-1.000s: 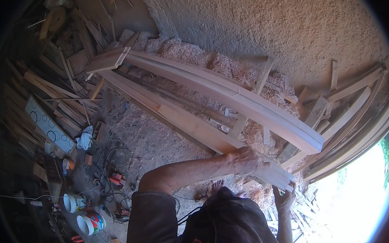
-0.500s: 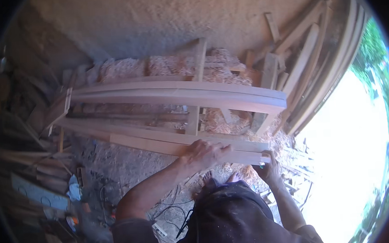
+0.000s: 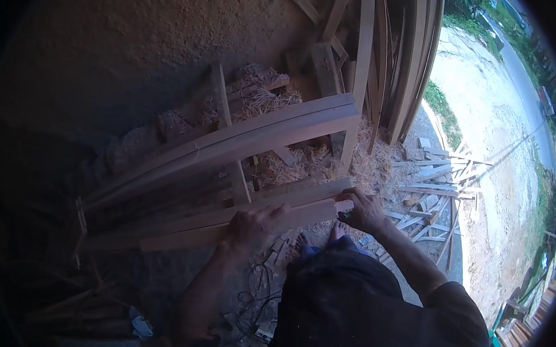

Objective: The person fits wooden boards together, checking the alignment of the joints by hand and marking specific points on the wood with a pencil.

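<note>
A pale wooden board lies along the near side of a waist-high timber frame. My left hand grips the board from above, its fingers bent over the top. At the board's right end, my right hand is closed, thumb and fingers pressed close to a notched, paler tip. A small green and dark thing shows by those fingers, too small to name. Just behind the board runs another long beam, and farther off a thick double beam lies parallel to it.
A cross timber joins the beams. Wood shavings pile up behind. Long planks lean at the back right. Scrap strips litter the ground to the right. A cable and power strip lie near my feet.
The view has swung to the right, showing more of the bright ground outside, and the left side looks darker. Both hands stay at about the same places on the board.
</note>
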### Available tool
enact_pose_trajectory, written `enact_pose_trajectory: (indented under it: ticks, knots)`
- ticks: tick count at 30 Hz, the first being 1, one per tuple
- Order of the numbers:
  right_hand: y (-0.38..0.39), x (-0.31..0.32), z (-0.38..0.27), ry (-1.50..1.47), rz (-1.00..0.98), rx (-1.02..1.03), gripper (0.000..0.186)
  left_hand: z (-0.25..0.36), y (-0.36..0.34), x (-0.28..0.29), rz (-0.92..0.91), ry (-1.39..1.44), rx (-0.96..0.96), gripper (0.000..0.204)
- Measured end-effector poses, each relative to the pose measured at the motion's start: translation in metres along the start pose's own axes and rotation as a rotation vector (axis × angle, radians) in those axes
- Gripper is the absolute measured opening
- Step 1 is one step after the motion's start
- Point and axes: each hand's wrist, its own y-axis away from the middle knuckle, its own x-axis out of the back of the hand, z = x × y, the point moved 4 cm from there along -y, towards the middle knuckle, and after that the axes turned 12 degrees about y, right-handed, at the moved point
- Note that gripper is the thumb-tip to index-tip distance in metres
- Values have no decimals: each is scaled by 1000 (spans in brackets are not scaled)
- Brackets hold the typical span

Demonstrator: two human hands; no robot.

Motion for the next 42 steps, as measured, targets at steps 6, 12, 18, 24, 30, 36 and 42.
enact_pose_trajectory:
  ticks: [6, 12, 18, 24, 30, 36, 42]
  knots:
    - [1, -3, 4, -3, -19, -16, 52, -1, -3, 0, 13, 20, -22, 53]
    - [1, -5, 6, -41, -12, -22, 52, -6, 0, -8, -14, -13, 31, 60]
    - [1, -5, 4, -28, -1, -14, 54, -6, 1, -8, -30, -3, 43, 64]
    - [-2, -3, 2, -45, 11, 29, 53, -6, 0, -5, -1, 4, 45, 63]
    - [1, 9, 2, -108, 28, -17, 43, 3, -14, -2, -95, -64, 81, 62]
    - [0, 0, 1, -207, 23, 74, 46, -17, -33, -25, -40, -123, -39, 58]
    - [10, 16, 14, -332, -14, 159, 56, 1, -100, -33, -95, -147, -81, 60]
